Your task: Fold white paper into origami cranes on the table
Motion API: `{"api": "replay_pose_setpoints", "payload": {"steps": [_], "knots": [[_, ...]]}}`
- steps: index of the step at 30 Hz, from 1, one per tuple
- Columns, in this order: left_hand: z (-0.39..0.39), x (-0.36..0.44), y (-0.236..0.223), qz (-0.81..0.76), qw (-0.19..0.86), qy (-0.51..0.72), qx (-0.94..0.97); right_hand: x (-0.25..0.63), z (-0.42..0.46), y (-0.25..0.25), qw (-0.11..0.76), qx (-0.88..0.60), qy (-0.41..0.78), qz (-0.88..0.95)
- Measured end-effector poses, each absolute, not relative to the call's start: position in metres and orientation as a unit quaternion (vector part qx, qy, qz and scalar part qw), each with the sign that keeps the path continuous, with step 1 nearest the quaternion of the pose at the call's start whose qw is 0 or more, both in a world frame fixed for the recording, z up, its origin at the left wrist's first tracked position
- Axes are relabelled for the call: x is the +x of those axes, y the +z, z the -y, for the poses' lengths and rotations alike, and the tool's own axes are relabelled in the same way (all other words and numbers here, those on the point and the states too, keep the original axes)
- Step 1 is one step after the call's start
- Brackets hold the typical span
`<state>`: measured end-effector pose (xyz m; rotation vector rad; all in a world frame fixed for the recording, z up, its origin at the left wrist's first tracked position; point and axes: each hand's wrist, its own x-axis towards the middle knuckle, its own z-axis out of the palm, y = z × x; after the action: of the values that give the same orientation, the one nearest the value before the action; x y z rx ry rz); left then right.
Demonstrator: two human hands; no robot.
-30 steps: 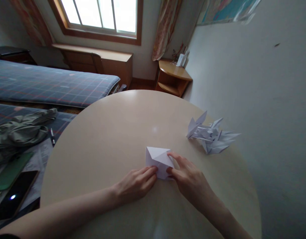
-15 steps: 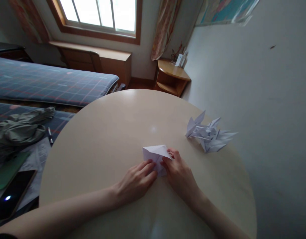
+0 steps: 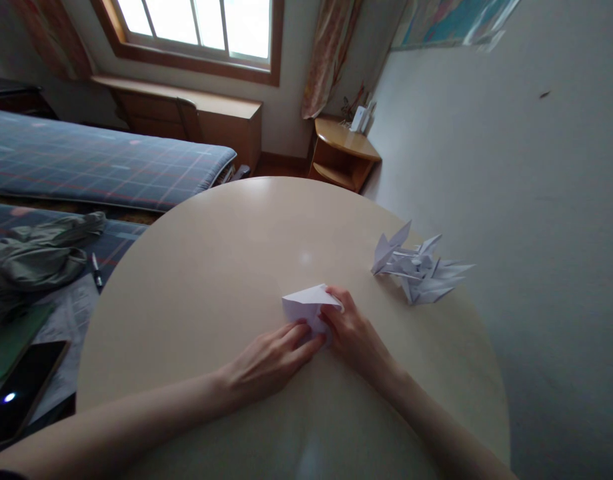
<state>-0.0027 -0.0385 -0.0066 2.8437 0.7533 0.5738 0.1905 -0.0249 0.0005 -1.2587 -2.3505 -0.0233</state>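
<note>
"Inward went the right hand (image 3: 357,339), its fingers further over the raised flap (image 3: 311,295) than half a second earlier, and the left thumb had slid across towards it!"

"And the folded white paper (image 3: 300,311), where was that?"

"Between the two hands, on the round table (image 3: 201,273), well in from the rim, one sharp corner poking out to the left. Right fingers and thumb were clamped on its right end, and the sheet curled under them!"

"What about the left hand (image 3: 266,359)?"

"Fingers and thumb bore on the near part of the paper. Whether they gripped it or only pressed, I couldn't tell. The hands were all but together."

"How was that fold best done, to your eye?"

"Left hand firm, I'd have said, because that smooth top looked ready to let the layers skate. Right fingers needed to line the edge up before any pressing, then run the crease out to the tip. Haste risked a crumpled corner."

"And off to the right?"

"Pointed paper shapes (image 3: 420,270), bunched up, well apart from both hands."
</note>
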Motion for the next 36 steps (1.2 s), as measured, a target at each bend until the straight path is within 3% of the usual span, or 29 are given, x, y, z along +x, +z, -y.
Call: {"api": "replay_pose_setpoints", "payload": {"steps": [10, 18, 26, 36], "knots": [[0.033, -0.01, -0.015, -0.218, 0.046, 0.244, 0.944, 0.187, 0.02, 0.012, 0.135, -0.472, -0.109, 0.864], [0.032, -0.01, -0.018, -0.283, 0.19, 0.298, 0.892, 0.187, 0.022, 0.012, 0.152, -0.484, -0.062, 0.859], [0.039, 0.005, -0.018, -0.378, 0.28, 0.298, 0.831, 0.185, 0.024, 0.012, 0.142, -0.489, -0.102, 0.854], [0.043, 0.007, -0.019, -0.375, 0.238, 0.3, 0.844, 0.183, 0.024, 0.009, 0.147, -0.493, -0.099, 0.852]]}}
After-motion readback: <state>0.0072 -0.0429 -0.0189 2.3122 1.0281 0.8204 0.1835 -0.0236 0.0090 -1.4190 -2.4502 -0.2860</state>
